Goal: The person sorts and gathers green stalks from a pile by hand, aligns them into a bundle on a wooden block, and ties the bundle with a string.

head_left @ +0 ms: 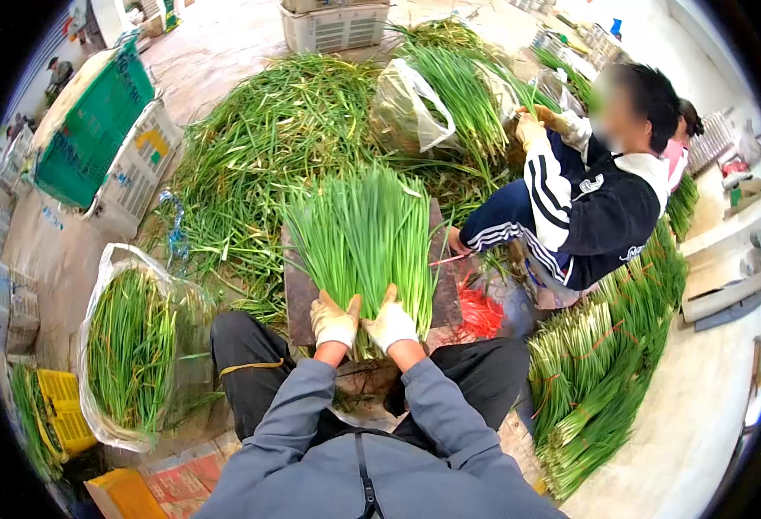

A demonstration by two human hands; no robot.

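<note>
Under green stalks (367,242), dark board (446,298); beyond, stacked crates (333,28) on pale floor (233,33).

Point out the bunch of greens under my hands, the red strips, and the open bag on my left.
Bunch of greens (365,242), head view: middle of its leaves.
Red strips (480,313), head view: middle of the pile.
Open bag (192,327), head view: its see-through right-hand wall.

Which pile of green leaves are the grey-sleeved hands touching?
The bundle on the dark board: left hand and right hand both touch its near end. They touch neither the heap, bagged leaves nor tied bunches.
</note>
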